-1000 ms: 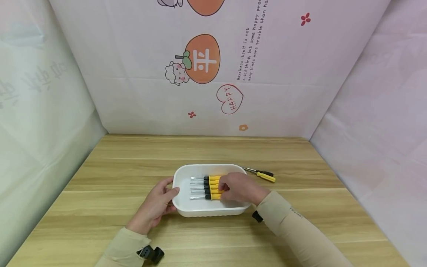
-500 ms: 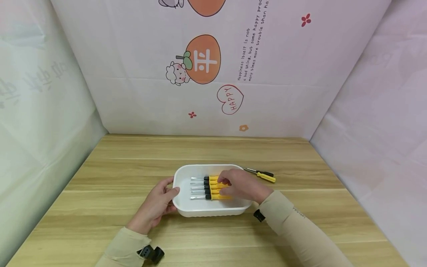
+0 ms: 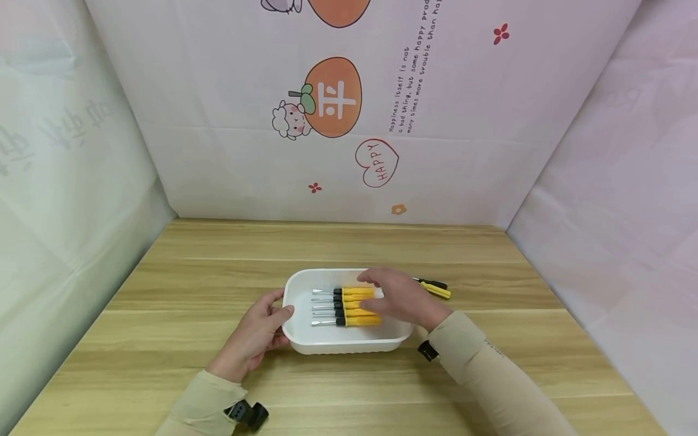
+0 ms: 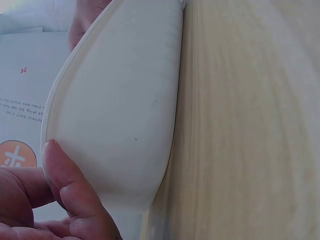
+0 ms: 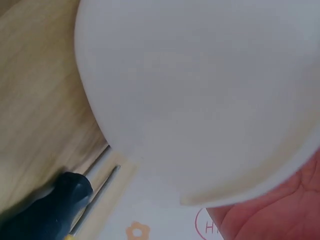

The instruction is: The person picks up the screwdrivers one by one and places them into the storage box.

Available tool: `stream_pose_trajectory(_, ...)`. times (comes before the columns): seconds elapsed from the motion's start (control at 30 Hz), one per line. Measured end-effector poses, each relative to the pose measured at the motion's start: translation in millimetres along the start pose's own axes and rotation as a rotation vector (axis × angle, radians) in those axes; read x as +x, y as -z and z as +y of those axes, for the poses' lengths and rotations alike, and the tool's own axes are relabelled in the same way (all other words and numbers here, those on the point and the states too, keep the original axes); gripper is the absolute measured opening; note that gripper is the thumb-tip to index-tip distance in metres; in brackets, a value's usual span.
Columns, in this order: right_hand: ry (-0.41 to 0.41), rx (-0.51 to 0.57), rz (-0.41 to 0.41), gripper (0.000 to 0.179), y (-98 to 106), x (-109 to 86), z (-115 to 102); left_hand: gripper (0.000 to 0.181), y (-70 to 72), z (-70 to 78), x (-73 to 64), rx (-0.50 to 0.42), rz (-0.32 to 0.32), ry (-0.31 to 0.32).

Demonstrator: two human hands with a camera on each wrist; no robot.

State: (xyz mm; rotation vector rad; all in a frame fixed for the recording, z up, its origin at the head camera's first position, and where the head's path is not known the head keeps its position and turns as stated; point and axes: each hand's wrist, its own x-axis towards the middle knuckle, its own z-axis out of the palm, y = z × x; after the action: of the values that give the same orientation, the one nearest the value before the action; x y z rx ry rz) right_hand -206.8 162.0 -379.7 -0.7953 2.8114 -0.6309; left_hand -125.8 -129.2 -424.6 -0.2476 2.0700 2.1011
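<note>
Now gripping the white tray (image 3: 346,347) at nine o'clock with the left hand (image 3: 259,334), hovering the right hand (image 3: 405,297) loose-fingered at three. Probably nearing completion: showing aligned screwdrivers (image 3: 354,306) inside, leaving a black-handled driver (image 3: 435,283) and yellow-handled driver (image 3: 436,290) outside toward two.

Tray (image 3: 349,348) is showing plain white, inside and out; screwdrivers in the tray (image 3: 354,305) are showing bright yellow handles, black collars and silvery shafts, one loose screwdriver (image 3: 436,290) wearing yellow, the other loose one (image 3: 434,283) black. Table (image 3: 218,260) is running pale brown with darker wood-grain streaks, sleeves (image 3: 204,402) showing beige, wrist devices (image 3: 240,412) black. Back wall (image 3: 229,169) is carrying, on white, an orange fruit (image 3: 349,125) with white character, green leaf (image 3: 308,103), white pink-cheeked lamb (image 3: 292,120), red-outlined heart (image 3: 377,162), red and orange flowers (image 3: 501,34)
</note>
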Motion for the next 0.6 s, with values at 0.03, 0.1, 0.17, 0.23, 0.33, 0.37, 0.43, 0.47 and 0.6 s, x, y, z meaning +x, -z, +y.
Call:
stream_pose_trajectory(0.03,0.002,-0.004,0.008,0.056,1.1,-0.4,0.3,0.058,-0.1,0.1,-0.1,0.0,0.0,0.001)
stream_pose_trajectory(0.1,0.003,-0.011,0.024,0.059,3.5,-1.2,0.4,0.057,-0.3,0.3,-0.4,0.0,0.001,0.002)
stream_pose_trajectory(0.17,0.005,-0.022,0.038,0.061,5.8,-1.4,0.9,0.057,-0.6,0.8,-0.7,0.0,0.002,0.002)
stream_pose_trajectory(0.23,0.001,-0.022,0.051,0.062,8.0,-1.7,1.4,0.057,-0.8,1.0,-0.7,0.001,0.002,0.002)
stream_pose_trajectory(0.33,-0.002,-0.026,0.074,0.064,11.3,-2.8,2.3,0.056,-1.0,1.1,-0.7,0.002,0.004,0.001)
stream_pose_trajectory(0.37,0.0,-0.03,0.083,0.064,12.3,-3.1,2.8,0.056,-1.0,1.1,-0.7,0.003,0.004,0.0)
stream_pose_trajectory(0.43,0.002,-0.036,0.099,0.064,14.3,-3.9,3.9,0.056,-1.1,0.9,-0.5,0.003,0.006,-0.001)
stream_pose_trajectory(0.47,0.006,-0.04,0.106,0.065,15.1,-4.2,4.7,0.056,-1.2,0.8,-0.5,0.003,0.007,-0.001)
stream_pose_trajectory(0.6,0.017,-0.054,0.131,0.068,19.1,-6.1,8.2,0.057,-1.4,0.8,-0.7,0.003,0.007,0.0)
